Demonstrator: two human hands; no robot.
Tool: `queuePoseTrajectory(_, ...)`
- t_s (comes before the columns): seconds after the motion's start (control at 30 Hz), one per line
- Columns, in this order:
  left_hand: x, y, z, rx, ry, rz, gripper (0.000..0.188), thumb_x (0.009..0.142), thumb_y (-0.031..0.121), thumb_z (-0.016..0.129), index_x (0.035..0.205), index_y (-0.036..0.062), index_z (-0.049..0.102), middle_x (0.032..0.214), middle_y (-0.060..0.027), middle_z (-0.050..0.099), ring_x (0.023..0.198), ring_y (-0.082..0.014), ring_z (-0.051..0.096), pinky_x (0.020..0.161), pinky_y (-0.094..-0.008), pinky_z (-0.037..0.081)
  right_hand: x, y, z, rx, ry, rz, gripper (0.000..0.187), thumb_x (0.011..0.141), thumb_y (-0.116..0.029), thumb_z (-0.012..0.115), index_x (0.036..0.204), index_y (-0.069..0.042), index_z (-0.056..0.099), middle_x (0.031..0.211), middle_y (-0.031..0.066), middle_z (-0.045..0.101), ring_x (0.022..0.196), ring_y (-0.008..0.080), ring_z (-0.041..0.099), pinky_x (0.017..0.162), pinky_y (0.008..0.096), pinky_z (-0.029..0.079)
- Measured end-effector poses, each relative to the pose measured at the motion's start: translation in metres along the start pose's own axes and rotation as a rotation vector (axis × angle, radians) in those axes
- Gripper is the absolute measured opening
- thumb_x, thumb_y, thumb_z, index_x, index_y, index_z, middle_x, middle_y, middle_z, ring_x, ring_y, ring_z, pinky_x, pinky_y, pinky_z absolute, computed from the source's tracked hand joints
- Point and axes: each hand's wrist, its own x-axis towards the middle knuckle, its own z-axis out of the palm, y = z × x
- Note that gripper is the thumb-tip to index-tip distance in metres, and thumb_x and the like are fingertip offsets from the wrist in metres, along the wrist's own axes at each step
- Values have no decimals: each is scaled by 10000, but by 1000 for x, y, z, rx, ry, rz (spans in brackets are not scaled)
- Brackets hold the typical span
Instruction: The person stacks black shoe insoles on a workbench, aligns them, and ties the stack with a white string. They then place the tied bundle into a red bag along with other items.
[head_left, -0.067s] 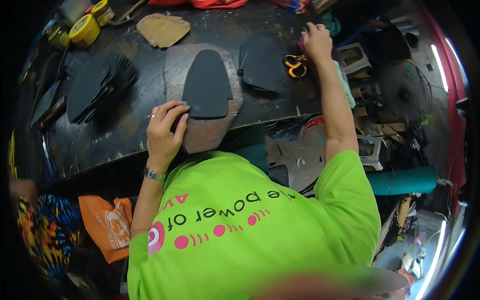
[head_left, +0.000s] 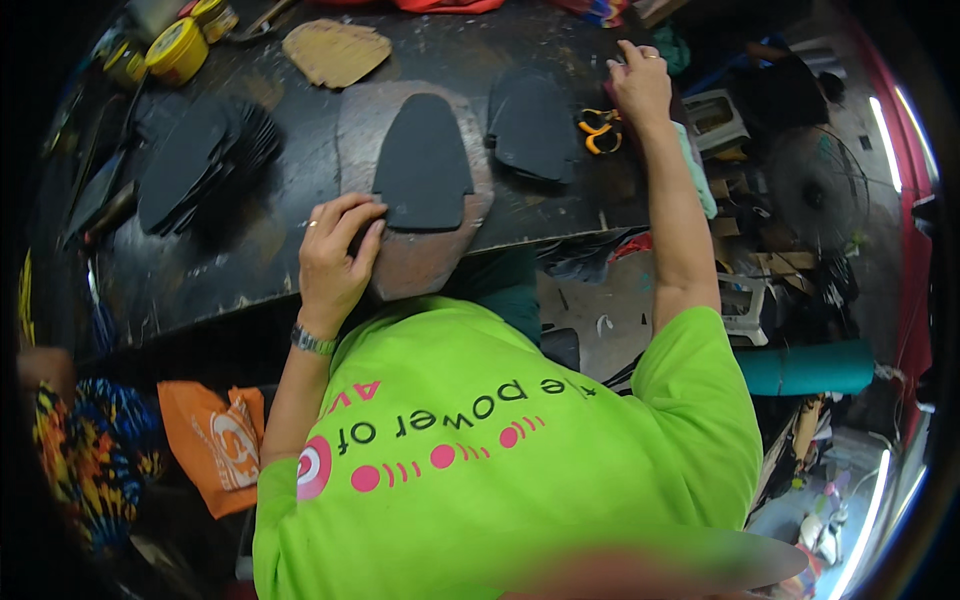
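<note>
Resting at half past seven from the middle of the arch-shaped black piece [head_left: 422, 165], the left hand [head_left: 338, 245] has its fingers bent side by side, thumb slightly apart, tips at the piece's lower edge; whether they pinch it, I cannot tell. That piece lies flat on a worn slab [head_left: 430, 270] on the dark table [head_left: 300, 130].

Out past half past two, the right hand [head_left: 642, 90] has curled fingers, some spread; I cannot tell whether they hold anything. Orange-handled scissors [head_left: 600, 132] lie just beside it, toward the black piece.

Writing shows mostly at six o'clock: the lime shirt [head_left: 560, 470] carries big dark lettering and smaller pink letters, upside down in view, with pink dots and curved strokes. At seven, an orange bag [head_left: 190, 425] bears a white swirling emblem and print too small to read; its contents are hidden.

At ten o'clock stand a yellow tub [head_left: 178, 52] and, just beyond, a smaller yellow jar [head_left: 213, 18]; I cannot see inside either. A fanned black stack [head_left: 195, 165] sits at nine.
</note>
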Motion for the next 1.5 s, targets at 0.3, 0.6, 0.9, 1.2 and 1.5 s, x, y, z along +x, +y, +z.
queuePoseTrajectory(0.3, 21, -1, -4, 30, -76, -67, 522, 773, 272, 811, 1248, 132, 647, 1248, -64, 661, 1196, -278, 556, 1016, -424, 376, -67, -161, -48, 922, -525, -85, 411, 909, -280, 703, 1241, -56, 615, 947, 173, 701, 804, 303, 680, 726, 387, 531)
queuePoseTrajectory(0.6, 26, 12, 4, 172, -232, -18, 721, 694, 356, 860, 1342, 179, 598, 1364, -126, 546, 1274, -315, 493, 1050, -455, 376, -77, -202, -35, 854, -425, 1, 610, 820, -220, 778, 1351, -44, 534, 1058, 167, 629, 940, 308, 631, 860, 397, 519)
queuePoseTrajectory(0.9, 29, 11, 9, 89, -281, 31, 740, 709, 341, 855, 1368, 164, 569, 1371, -129, 543, 1277, -319, 492, 1077, -457, 359, -61, -168, -20, 1620, -640, 483, 429, 804, 17, 744, 1208, -100, 662, 926, -41, 584, 773, 35, 534, 643, 187, 423)
queuePoseTrajectory(1.2, 34, 8, 15, 37, -303, 121, 731, 759, 268, 826, 1410, 130, 525, 1368, -119, 572, 1247, -318, 528, 1072, -450, 376, -46, -84, -9, 1597, -443, 495, 422, 861, -3, 724, 1263, -104, 642, 926, -41, 602, 813, 38, 594, 659, 172, 441)
queuePoseTrajectory(1.5, 64, 15, 44, -839, -286, -363, 621, 913, 125, 724, 1444, -12, 431, 1255, -178, 631, 1119, -177, 628, 928, -297, 532, -55, -126, -26, 1719, -587, 383, 401, 879, -64, 739, 1266, -118, 646, 954, -20, 639, 837, 53, 612, 711, 181, 475)
